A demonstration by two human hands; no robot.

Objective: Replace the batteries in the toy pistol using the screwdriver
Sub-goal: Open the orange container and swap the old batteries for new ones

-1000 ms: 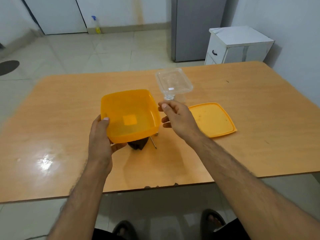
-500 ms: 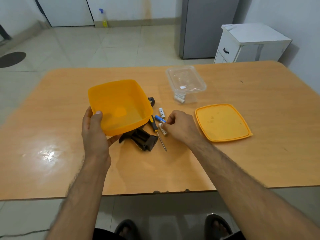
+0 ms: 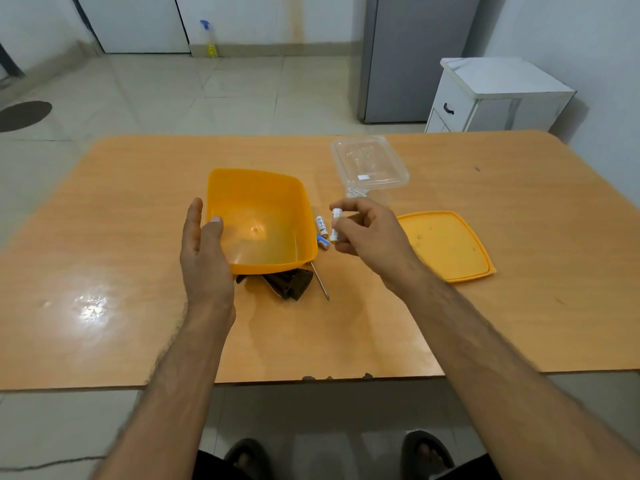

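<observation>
My right hand (image 3: 367,237) pinches a white battery (image 3: 335,224) and holds it upright just above the table. Two more batteries lie below it: a white one (image 3: 321,225) and a blue-tipped one (image 3: 323,242). My left hand (image 3: 204,251) grips the near left corner of an empty orange tub (image 3: 258,220), thumb inside the rim. The black toy pistol (image 3: 289,284) lies mostly hidden under the tub's near edge. The screwdriver's metal shaft (image 3: 320,280) sticks out beside it; its handle is hidden.
A clear plastic container (image 3: 369,164) with a lid sits behind my right hand, batteries faintly visible inside. The orange lid (image 3: 446,244) lies flat to the right. The wooden table (image 3: 104,271) ends close to my body.
My right hand has lifted one white battery off the table. The orange tub has shifted right and nearer, now covering most of the pistol and the screwdriver handle.
</observation>
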